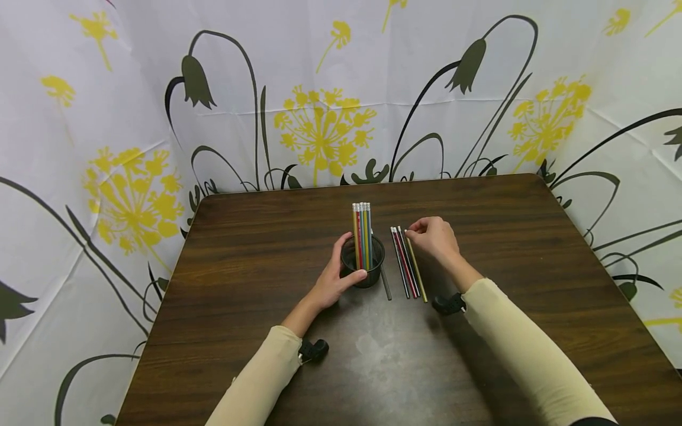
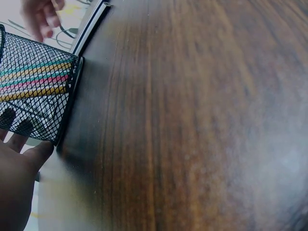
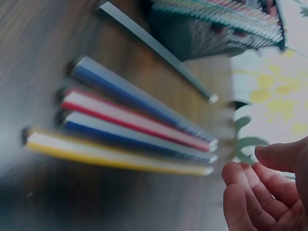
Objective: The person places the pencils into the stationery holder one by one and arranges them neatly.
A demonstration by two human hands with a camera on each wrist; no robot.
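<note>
A black mesh pencil cup (image 1: 369, 280) stands upright with several coloured pencils (image 1: 362, 228) in it, their white eraser ends up. My left hand (image 1: 331, 283) grips the cup from its left side, thumb at the front and fingers round the far side. To the cup's right lies a row of pencils, including a red pencil (image 3: 139, 119) and a yellow pencil (image 3: 115, 155) at the right end. My right hand (image 1: 436, 238) is by the yellow pencil's eraser end. In the right wrist view its bent fingers are apart from the pencils, with nothing between thumb and fingertips.
A single grey pencil (image 1: 386, 286) lies against the cup's right side, apart from the row. The brown wooden table (image 1: 256, 248) ends at the back against a flower-patterned curtain (image 1: 319, 71).
</note>
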